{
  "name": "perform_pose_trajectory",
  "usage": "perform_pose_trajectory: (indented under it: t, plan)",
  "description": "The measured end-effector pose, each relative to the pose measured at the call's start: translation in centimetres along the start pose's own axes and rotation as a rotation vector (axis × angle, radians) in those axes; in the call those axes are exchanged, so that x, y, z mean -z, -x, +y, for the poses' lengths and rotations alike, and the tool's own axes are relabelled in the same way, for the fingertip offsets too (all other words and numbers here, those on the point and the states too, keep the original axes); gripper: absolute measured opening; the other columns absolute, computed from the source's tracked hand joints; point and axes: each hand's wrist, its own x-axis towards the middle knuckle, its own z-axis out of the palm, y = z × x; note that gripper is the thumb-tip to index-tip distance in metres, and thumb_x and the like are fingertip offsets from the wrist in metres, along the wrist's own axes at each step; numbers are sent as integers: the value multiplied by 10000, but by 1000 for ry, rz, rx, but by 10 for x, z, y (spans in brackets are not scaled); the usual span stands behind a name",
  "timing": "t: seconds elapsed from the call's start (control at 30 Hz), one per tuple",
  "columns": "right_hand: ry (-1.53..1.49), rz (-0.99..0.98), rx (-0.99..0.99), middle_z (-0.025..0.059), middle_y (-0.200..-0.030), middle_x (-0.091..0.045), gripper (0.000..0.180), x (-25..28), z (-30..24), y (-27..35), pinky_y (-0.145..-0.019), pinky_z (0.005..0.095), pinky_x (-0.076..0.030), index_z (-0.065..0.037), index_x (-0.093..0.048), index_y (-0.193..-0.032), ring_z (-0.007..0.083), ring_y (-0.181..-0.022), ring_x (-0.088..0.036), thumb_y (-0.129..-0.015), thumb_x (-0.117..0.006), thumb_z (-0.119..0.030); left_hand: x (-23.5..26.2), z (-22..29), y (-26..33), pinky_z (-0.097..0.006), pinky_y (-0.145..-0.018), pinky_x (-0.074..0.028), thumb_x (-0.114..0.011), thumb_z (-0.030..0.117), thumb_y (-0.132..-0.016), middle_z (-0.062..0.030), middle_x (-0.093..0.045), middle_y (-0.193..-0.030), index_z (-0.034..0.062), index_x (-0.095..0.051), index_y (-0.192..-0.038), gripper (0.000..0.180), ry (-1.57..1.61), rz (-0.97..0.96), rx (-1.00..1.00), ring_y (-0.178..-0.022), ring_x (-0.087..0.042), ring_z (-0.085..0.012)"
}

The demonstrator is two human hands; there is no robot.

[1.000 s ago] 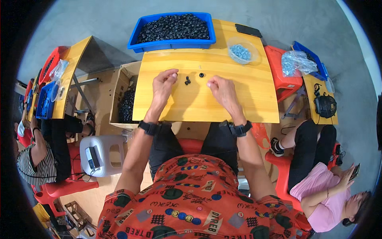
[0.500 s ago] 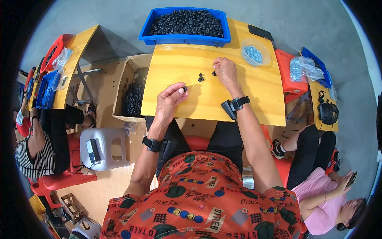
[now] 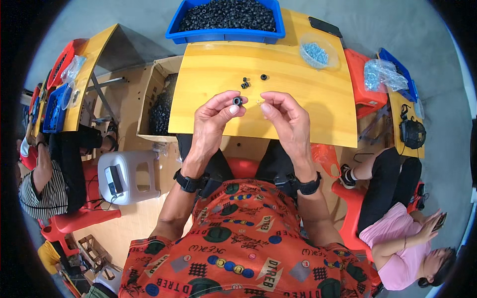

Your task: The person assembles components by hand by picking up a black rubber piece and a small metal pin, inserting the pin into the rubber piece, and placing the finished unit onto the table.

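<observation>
My left hand [image 3: 211, 119] pinches a small black ring-shaped plastic part [image 3: 237, 101] between thumb and index finger, its round opening facing up. A short way to its right, my right hand [image 3: 288, 119] has thumb and fingertips closed around a tiny pale, shiny piece [image 3: 259, 102], too small to name. Both hands hover over the near side of the yellow table [image 3: 208, 64]. Beyond them, several loose black parts [image 3: 245, 85] lie in a small group, with one more black part [image 3: 264, 77] to the right of it.
A blue tray [image 3: 226, 36] full of black parts stands at the far edge. To the right are a clear bowl [image 3: 332, 58] of small bluish metal pieces and a black phone [image 3: 325, 26]. A cardboard box [image 3: 144, 119] sits left of the table. Other people sit on both sides.
My right hand has drawn back from the loose parts towards my left hand, leaving a black part on the table. The ring in my left hand now faces up more openly.
</observation>
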Motion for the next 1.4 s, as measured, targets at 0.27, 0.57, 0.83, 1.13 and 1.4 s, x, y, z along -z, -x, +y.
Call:
perform_pose_trajectory:
  t: [0.27,0.57,0.83,1.13,1.4]
  plan:
    - [-138,42,-11,16,-926,-633,159,-10,-12,22,-770,208,-458,20,-637,-1029,63,-841,-568,-916,-648,-92,-10,5,16,-317,-870,-537,-574,108,-953,-152,-660,-1107,-16,-582,-1225,299,401,-42,159,-930,-655,-187]
    - [-171,-1,44,46,-931,-659,142,-17,-10,18,-759,224,-497,29,-626,-1029,84,-833,-610,-925,-624,-67,-13,2,20,-304,-888,-521,-563,172,-965,-101,-662,-1075,-27,-565,-1240,340,367,-96,211,-935,-636,-170]
    - [-50,-40,6,52,-879,-673,141,-15,-5,19,-736,247,-516,22,-629,-999,93,-801,-626,-903,-649,-80,-19,4,29,-274,-848,-514,-617,63,-919,-77,-670,-1036,-15,-624,-1196,288,91,35,138,-895,-625,-137]
    - [-32,-33,-11,48,-844,-663,152,-16,9,19,-708,245,-507,12,-628,-970,91,-769,-612,-894,-670,-113,-15,6,35,-268,-855,-511,-594,-3,-905,-62,-678,-1012,-7,-633,-1175,273,-256,1,20,-903,-639,-125]
    - [67,-45,-94,39,-779,-652,173,-13,50,19,-665,240,-499,3,-623,-927,88,-718,-603,-878,-693,-148,-7,-7,36,-304,-875,-528,-579,-13,-915,-83,-684,-1027,-18,-619,-1161,249,-356,-68,107,-942,-654,-163]
